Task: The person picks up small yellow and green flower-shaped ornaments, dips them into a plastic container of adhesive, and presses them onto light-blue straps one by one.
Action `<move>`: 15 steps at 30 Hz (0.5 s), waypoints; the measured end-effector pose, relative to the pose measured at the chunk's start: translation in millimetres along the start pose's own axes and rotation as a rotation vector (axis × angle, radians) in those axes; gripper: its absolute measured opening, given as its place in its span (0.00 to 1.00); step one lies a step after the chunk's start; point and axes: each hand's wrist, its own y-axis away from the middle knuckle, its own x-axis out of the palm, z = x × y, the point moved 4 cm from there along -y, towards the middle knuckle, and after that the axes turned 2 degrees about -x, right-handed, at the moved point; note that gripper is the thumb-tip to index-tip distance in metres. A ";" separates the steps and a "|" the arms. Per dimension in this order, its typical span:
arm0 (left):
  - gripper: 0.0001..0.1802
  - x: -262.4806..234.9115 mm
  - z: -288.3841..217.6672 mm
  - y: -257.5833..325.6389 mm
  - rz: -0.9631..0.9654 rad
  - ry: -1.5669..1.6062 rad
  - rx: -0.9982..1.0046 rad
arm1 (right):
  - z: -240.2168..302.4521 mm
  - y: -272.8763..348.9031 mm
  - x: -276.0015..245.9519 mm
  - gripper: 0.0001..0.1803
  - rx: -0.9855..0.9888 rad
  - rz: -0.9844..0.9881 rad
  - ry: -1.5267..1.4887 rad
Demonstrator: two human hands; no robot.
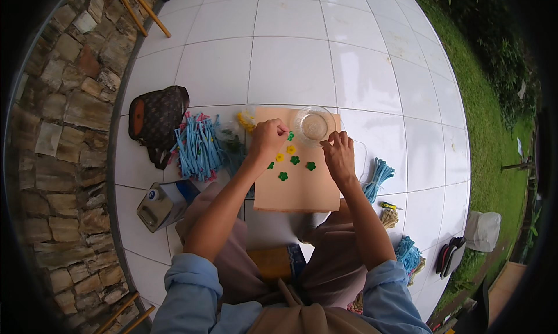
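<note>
My left hand [269, 139] is closed in a pinch above the tan board, with a small green flower-shaped piece [290, 136] at its fingertips. Beside the rim of a clear glass bowl [300, 126], my right hand [340, 155] has its fingers pinched together; what they hold is too small to make out. A thin pale line curves away to the right of that hand. Below and between the hands, green flower pieces [283, 176] and yellow flower pieces [291, 149] lie scattered on the tan board [296, 195].
Left of the board are a bundle of blue and pink strips [199, 148], a clear bag with yellow pieces [246, 121], a brown bag [159, 120] and a metal can [163, 206]. Blue cord bundles [379, 178] and a yellow-handled cutter [390, 205] lie on the right on white tiles.
</note>
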 end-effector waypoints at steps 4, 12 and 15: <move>0.02 -11.6 0.6 6.1 -0.051 0.004 0.018 | 0.8 3.3 3.8 0.07 -0.005 -0.031 0.028; 0.05 -44.1 7.4 15.7 -0.168 -0.011 0.029 | -3.7 5.0 9.9 0.14 0.118 -0.042 0.021; 0.06 -50.4 18.9 20.6 -0.162 0.004 0.019 | 4.9 0.5 -7.5 0.13 0.214 -0.083 -0.030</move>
